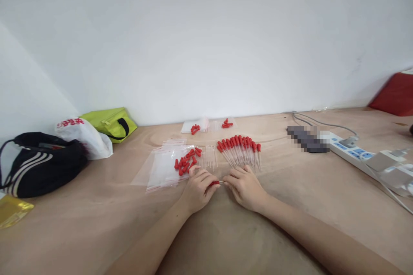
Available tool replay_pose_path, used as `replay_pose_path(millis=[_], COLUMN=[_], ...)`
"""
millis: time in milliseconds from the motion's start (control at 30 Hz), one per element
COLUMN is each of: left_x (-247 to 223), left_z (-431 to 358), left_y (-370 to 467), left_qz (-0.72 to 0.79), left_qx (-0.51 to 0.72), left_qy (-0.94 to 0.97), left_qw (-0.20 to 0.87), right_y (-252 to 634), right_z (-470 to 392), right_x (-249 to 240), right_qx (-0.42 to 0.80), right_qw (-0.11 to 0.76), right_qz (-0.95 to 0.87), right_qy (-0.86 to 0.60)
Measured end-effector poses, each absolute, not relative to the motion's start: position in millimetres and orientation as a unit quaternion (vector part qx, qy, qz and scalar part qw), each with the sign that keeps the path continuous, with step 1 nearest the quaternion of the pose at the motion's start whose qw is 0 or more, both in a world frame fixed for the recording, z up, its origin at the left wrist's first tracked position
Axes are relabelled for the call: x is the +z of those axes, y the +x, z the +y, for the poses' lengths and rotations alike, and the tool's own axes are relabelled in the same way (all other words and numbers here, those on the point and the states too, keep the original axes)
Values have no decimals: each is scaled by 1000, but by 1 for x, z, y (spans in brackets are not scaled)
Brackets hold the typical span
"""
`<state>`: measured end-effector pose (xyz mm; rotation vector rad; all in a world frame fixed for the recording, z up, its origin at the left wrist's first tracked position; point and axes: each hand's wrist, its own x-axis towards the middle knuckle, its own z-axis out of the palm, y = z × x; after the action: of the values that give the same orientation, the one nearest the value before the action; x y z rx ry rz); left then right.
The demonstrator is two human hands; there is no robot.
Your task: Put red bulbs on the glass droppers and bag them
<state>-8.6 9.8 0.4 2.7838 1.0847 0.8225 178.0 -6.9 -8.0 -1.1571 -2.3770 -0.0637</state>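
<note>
Between the fingers of my left hand is a red rubber bulb, lying sideways. My right hand pinches a thin clear glass tube, whose end meets the bulb; how deep it sits is hidden by the fingers. Just beyond my right hand, droppers with red bulbs lie fanned out, bulbs away from me. Loose red bulbs are heaped on clear zip bags beyond my left hand. Several bare glass tubes lie side by side between the heap and the fan.
Small bags with red bulbs lie near the wall. At left are a black drawstring bag, a white plastic bag and a lime-green bag. A blurred dark phone-like object and a power strip with cables stand at right.
</note>
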Motion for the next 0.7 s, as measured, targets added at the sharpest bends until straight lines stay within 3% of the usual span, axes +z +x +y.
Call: replay_pose_path(millis=[167, 433, 700], left_x=[-3, -7, -8], left_z=[14, 16, 17], left_y=[-13, -11, -10], left_qz=[411, 493, 506], left_qx=[305, 262, 255], left_qy=[859, 830, 824], left_qw=[12, 7, -10], right_y=[187, 212, 211], right_z=[0, 60, 74], right_x=[2, 2, -4], right_qx=[-48, 41, 12], right_qw=[219, 282, 267], right_qz=[-863, -606, -583], right_qy=[-453, -743, -767])
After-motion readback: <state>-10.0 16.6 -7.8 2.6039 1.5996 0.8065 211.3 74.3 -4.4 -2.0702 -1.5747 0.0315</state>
